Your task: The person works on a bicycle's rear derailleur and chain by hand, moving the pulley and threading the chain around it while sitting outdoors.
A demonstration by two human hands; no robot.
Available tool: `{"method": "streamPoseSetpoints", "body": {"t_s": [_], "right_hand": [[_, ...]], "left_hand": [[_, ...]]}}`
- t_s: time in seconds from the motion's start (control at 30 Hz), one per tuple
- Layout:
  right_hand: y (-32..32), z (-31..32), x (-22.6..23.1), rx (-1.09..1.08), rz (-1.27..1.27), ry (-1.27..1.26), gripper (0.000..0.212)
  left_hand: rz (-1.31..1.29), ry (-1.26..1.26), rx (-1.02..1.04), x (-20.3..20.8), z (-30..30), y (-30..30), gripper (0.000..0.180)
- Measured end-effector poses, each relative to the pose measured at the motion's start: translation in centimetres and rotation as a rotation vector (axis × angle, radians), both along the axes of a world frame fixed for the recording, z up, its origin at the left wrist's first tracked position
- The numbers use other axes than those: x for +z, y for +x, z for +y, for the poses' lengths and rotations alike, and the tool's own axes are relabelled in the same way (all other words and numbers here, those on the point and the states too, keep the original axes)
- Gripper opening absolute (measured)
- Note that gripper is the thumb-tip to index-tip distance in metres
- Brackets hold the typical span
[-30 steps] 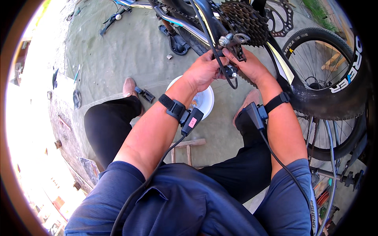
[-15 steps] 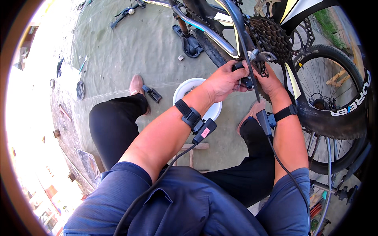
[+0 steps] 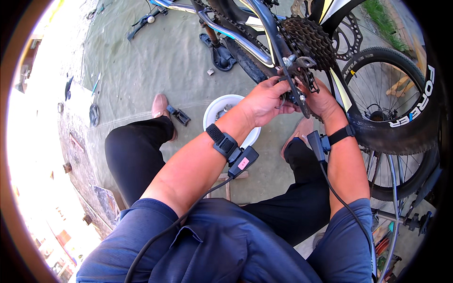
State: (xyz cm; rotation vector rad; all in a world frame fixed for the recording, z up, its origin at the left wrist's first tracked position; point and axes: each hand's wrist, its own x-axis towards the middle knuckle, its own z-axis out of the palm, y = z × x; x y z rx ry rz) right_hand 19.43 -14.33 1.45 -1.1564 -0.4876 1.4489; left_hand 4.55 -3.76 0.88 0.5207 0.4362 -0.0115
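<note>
An upturned bicycle stands ahead on the right, its rear cassette [image 3: 309, 43] above my hands. Below the cassette hangs the rear derailleur [image 3: 296, 97], a dark part with a thin wire near it. From its left side my left hand [image 3: 270, 100] closes on the derailleur, thumb and fingers pinching. My right hand [image 3: 324, 100] curls round it from the right; the cage and a frame tube partly hide those fingertips. The chain [image 3: 309, 81] runs down close to my right fingers.
A white bowl [image 3: 208, 113] with metal parts stands under my left forearm. Left of it lies a black pedal [image 3: 179, 116] by my shoe. The saddle [image 3: 222, 56] rests on the ground cloth. A loose wheel [image 3: 384, 89] and a tyre [image 3: 401, 134] are at the right.
The bicycle and surroundings have shifted slightly left and up in view. My left fingers have moved a little lower on the derailleur; both hands stay at it.
</note>
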Motion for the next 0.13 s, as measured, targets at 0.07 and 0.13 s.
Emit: {"method": "streamPoseSetpoints", "body": {"t_s": [0.07,0.13], "right_hand": [[0.23,-0.58,-0.05,0.028,-0.041,0.005,0.048],[0.18,-0.84,0.34,0.075,-0.053,-0.059,0.060]], "left_hand": [[0.001,0.011,-0.021,0.05,-0.05,0.05,0.025],[0.007,0.015,-0.034,0.05,-0.28,-0.06,0.026]]}}
